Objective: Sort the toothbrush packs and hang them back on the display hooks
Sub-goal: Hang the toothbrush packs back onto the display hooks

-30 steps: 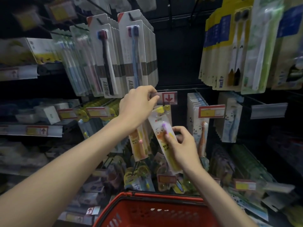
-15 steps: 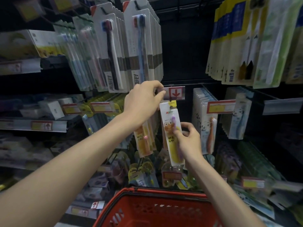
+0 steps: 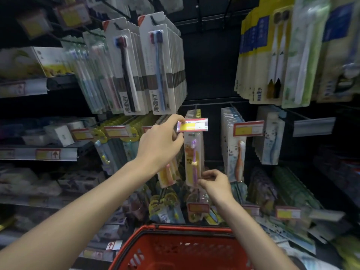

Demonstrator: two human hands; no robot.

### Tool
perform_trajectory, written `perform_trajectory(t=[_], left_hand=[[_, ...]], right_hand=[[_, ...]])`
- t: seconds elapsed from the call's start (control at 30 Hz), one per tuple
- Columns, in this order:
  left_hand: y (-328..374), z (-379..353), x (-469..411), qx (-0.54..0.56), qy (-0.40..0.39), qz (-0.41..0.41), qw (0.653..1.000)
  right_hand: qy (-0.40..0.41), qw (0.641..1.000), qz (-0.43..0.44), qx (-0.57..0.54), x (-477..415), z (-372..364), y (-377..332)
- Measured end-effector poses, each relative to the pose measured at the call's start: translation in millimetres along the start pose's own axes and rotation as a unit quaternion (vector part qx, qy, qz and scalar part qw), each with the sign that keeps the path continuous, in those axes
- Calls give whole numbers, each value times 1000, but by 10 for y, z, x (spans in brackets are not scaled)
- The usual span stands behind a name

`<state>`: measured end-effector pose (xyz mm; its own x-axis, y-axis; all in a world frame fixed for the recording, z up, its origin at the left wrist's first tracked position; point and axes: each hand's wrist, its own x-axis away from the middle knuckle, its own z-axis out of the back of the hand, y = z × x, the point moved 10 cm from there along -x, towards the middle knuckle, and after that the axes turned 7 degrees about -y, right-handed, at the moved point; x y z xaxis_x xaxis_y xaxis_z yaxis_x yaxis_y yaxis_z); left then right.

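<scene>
A yellow toothbrush pack [image 3: 193, 158] with a purple brush hangs upright from a display hook in the middle row. My right hand [image 3: 215, 185] pinches its lower right corner. My left hand [image 3: 162, 144] is raised beside the hook's end, and its fingertips hold the left edge of the price tag [image 3: 192, 125] above the pack. More packs of the same yellow kind hang behind it on the hook. A second yellow pack [image 3: 169, 173] with a pink brush hangs just left, partly hidden by my left wrist.
White packs [image 3: 155, 65] with dark and blue brushes hang above left, yellow and blue packs [image 3: 259, 55] above right, panda packs [image 3: 233, 147] to the right. A red shopping basket [image 3: 181, 248] sits below my arms. Shelves with boxes run along the left.
The yellow pack went from tilted in my right hand to hanging straight on the hook. My right hand slid down to its bottom corner. The price tag flipped down flat.
</scene>
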<state>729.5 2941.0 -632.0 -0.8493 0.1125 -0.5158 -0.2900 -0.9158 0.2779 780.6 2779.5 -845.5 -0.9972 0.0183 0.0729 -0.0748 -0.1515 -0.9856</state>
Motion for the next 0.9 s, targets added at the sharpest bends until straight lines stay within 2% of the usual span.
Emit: perform_trajectory(t=[0.13,0.3,0.43,0.63,0.83,0.9], left_hand=[[-16,-76,157,-20,-24,-7,999],[-155,-204,343,-55,-68,-17,996],[-308,-339,621,-68,-103,-19,992],[-703,-505,1105,-110,-119,-14,987],[-1323,-517,1495,-83,-132,73,985],[-1554,-457,1596,-38,-98,117,988]], right_hand=[[1,999,-9,35,126,86,8],[-20,994,67,80,379,93,-237],[-21,973,135,186,630,40,-460],[-46,924,193,329,780,-243,-588],[-92,864,254,425,963,-655,-609],[-108,863,252,424,1017,-752,-590]])
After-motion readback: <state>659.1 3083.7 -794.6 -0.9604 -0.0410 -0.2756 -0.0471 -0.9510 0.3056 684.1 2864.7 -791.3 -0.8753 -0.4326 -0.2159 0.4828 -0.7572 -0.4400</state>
